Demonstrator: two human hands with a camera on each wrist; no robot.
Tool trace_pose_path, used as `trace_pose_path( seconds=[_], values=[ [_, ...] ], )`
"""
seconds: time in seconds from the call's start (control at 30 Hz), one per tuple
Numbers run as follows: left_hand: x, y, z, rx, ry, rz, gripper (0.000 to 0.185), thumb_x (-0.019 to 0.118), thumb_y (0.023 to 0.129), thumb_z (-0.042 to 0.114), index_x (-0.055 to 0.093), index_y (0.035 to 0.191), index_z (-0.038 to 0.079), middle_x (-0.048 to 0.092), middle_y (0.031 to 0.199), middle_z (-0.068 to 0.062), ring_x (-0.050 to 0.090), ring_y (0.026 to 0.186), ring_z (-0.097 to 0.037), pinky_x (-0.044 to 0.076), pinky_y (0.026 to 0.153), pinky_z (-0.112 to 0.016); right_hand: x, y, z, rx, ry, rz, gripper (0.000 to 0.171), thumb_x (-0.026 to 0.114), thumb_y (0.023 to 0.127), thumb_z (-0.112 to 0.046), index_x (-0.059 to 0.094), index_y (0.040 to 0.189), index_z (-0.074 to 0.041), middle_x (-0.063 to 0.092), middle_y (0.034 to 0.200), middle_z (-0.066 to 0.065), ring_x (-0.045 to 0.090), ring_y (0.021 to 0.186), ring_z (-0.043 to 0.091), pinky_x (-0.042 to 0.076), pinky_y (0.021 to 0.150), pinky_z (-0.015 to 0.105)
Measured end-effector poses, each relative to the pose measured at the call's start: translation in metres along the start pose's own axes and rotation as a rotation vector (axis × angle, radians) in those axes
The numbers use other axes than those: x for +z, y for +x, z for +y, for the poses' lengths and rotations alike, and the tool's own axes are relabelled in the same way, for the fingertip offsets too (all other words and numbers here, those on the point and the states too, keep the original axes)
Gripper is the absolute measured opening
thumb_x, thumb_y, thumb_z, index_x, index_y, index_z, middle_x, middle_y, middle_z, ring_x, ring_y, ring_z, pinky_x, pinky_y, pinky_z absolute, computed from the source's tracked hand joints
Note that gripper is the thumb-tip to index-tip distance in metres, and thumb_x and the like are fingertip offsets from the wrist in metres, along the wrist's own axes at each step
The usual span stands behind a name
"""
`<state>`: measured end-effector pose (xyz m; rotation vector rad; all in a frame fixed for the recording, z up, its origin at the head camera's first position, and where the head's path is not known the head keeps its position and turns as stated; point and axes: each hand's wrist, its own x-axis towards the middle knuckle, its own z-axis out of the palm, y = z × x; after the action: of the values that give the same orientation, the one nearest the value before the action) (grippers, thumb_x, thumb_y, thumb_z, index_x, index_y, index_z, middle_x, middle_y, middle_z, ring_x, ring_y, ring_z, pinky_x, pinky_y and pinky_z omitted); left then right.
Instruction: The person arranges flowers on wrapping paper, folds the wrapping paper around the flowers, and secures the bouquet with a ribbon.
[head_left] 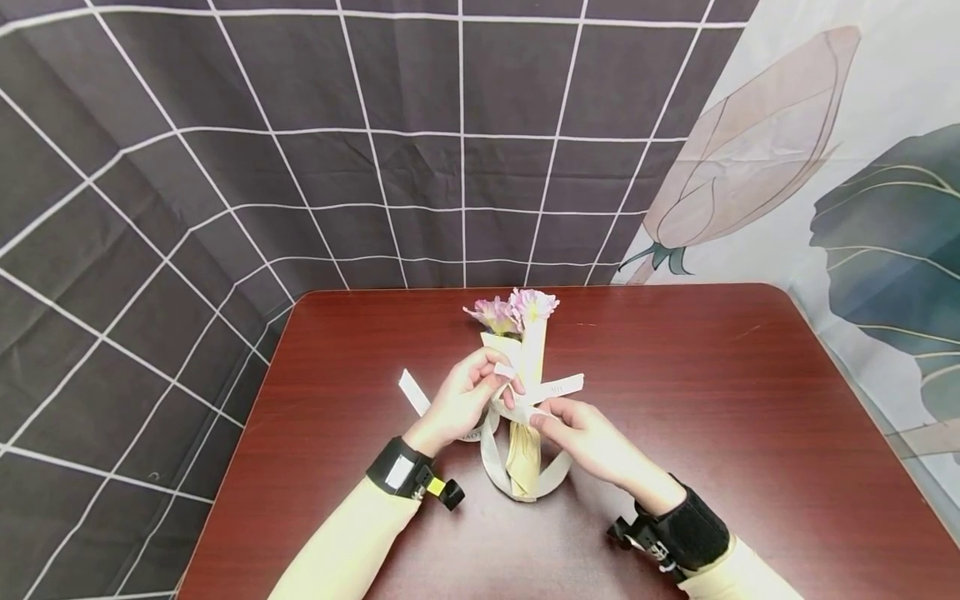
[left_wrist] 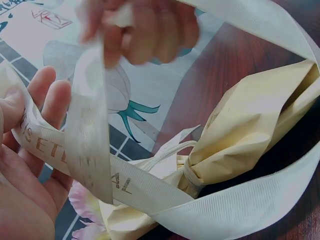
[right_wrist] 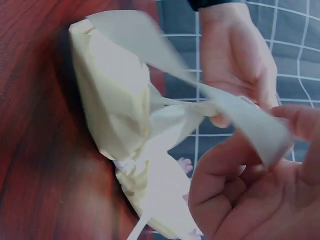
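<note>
A small bouquet with pink-purple flowers point(head_left: 534, 305) in cream wrapping paper point(head_left: 533, 350) lies on the table, blooms toward the far edge. Its wrap is gathered at a tied waist point(left_wrist: 192, 175). A wide white ribbon point(left_wrist: 240, 217) with printed lettering loops around the lower wrap. Over the bouquet's middle, my left hand point(head_left: 465, 396) pinches the ribbon between thumb and fingers. From the right, my right hand point(head_left: 588, 433) pinches another stretch of ribbon point(right_wrist: 260, 127), which crosses the left-hand part. One loose ribbon end point(head_left: 562, 386) sticks out right, another point(head_left: 413, 390) left.
The reddish-brown table point(head_left: 712, 400) extends around the bouquet on all sides. Behind it hangs a dark grey cloth point(head_left: 420, 167) with a white grid, and a flower-printed cloth point(head_left: 780, 208) is at the right. Both wrists wear black camera straps point(head_left: 401, 467).
</note>
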<state>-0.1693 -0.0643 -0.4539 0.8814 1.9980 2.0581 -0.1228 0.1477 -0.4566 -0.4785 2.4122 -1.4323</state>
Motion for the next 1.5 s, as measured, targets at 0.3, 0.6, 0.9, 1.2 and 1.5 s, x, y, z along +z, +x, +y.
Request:
trace_pose_path(
  seconds=[0.3, 0.6, 0.9, 1.2, 1.5],
  values=[
    [0.0, -0.001, -0.003, -0.026, 0.004, 0.004, 0.008, 0.046, 0.097, -0.002, 0.052, 0.103, 0.0, 0.066, 0.087, -0.021, 0.062, 0.069, -0.036, 0.049, 0.06, -0.036, 0.012, -0.006, 0.005, -0.324, 0.111, 0.044, 0.006, 0.062, 0.089, -0.004, 0.065, 0.087, -0.009, 0.061, 0.106, 0.011, 0.058, 0.094, 0.019, 0.05, 0.073, 0.027],
    [-0.003, -0.002, -0.021, -0.035, -0.007, 0.016, 0.01, 0.048, 0.097, 0.001, 0.054, 0.104, 0.005, 0.067, 0.087, -0.014, 0.063, 0.069, -0.033, 0.05, 0.064, -0.029, 0.023, -0.001, 0.022, -0.587, 0.134, 0.138, 0.03, 0.069, 0.078, 0.004, 0.053, 0.07, -0.02, 0.061, 0.112, 0.01, 0.054, 0.111, 0.026, 0.037, 0.098, 0.028],
    [0.001, -0.002, -0.008, -0.039, -0.002, 0.027, 0.009, 0.047, 0.097, 0.0, 0.053, 0.103, 0.002, 0.066, 0.086, -0.019, 0.062, 0.067, -0.03, 0.053, 0.064, -0.035, 0.037, 0.002, 0.03, -0.278, 0.133, 0.114, 0.006, 0.067, 0.087, -0.009, 0.068, 0.091, -0.015, 0.064, 0.087, 0.001, 0.058, 0.073, 0.008, 0.049, 0.064, 0.026],
    [0.002, -0.003, -0.007, -0.064, 0.025, 0.016, 0.011, 0.047, 0.097, -0.001, 0.053, 0.105, 0.003, 0.066, 0.086, -0.023, 0.062, 0.068, -0.037, 0.05, 0.06, -0.037, 0.043, 0.005, 0.031, -0.219, -0.076, 0.195, 0.014, 0.063, 0.092, -0.019, 0.074, 0.101, -0.02, 0.067, 0.099, -0.011, 0.062, 0.092, 0.005, 0.048, 0.079, 0.024],
    [0.0, -0.004, -0.02, -0.083, 0.01, 0.034, 0.01, 0.047, 0.097, 0.001, 0.052, 0.105, 0.003, 0.063, 0.081, -0.024, 0.061, 0.067, -0.035, 0.05, 0.061, -0.036, 0.043, 0.007, 0.034, -0.048, -0.058, 0.251, 0.01, 0.071, 0.085, -0.028, 0.075, 0.095, -0.028, 0.069, 0.082, -0.017, 0.062, 0.066, 0.003, 0.049, 0.057, 0.022]
  ],
)
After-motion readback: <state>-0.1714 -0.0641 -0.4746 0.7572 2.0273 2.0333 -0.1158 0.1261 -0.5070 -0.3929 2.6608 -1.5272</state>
